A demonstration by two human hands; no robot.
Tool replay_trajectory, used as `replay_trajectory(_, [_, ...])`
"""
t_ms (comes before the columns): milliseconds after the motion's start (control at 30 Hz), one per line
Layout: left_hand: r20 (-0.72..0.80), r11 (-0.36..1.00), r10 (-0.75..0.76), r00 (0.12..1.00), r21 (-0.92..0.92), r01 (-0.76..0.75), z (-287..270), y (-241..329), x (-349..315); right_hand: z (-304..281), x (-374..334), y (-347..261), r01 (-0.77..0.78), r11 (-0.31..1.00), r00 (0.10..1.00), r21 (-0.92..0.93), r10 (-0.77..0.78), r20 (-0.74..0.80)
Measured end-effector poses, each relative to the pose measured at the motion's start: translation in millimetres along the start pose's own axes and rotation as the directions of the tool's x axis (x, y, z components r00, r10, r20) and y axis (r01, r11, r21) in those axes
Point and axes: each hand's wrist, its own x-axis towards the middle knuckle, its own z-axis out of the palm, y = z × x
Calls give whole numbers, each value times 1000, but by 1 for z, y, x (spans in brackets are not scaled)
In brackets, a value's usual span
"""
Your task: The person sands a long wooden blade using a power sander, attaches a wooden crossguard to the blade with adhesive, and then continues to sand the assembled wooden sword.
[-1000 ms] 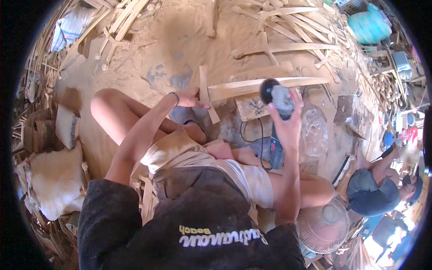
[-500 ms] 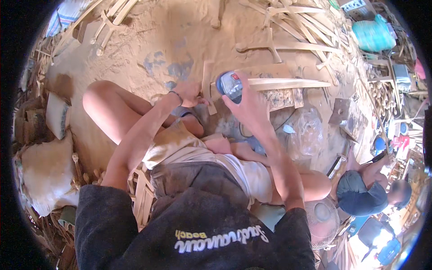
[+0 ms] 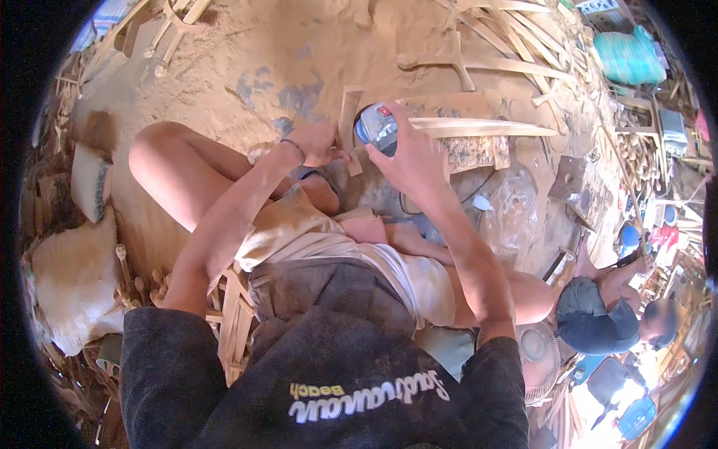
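Observation:
My right hand (image 3: 413, 166) is wrapped over a grey and blue handheld power sander (image 3: 376, 130), its round head against a pale wooden sword-shaped piece. The long curved blade (image 3: 490, 128) of that piece stretches to the right, over a rough wooden block (image 3: 479, 153). Its flat crosspiece (image 3: 348, 112) stands just left of the sander. My left hand (image 3: 320, 144), with a dark band at the wrist, has its fingers curled at the left end of the wood, beside the crosspiece. The sander hides where the parts meet.
Several similar wooden pieces (image 3: 516, 45) lie piled at the far right, others (image 3: 176, 34) at the far left. Right of my legs are a clear plastic bag (image 3: 512, 213), a cable and a fan (image 3: 535, 352). Another person (image 3: 602, 314) sits farther right. Wood dust covers the ground.
The sander has moved slightly left and away from me, closer to the crosspiece. My left hand keeps its hold, and the whole view has shifted a little.

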Motion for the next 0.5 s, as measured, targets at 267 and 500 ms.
replay_trajectory(267, [99, 1000, 5, 995, 23, -8, 0, -5, 2, -13, 6, 38, -115, 993, 993, -15, 115, 5])
replay_trajectory(500, [29, 999, -19, 999, -36, 20, 2, -7, -5, -45, 5, 135, -252, 967, 957, 44, 256, -138])
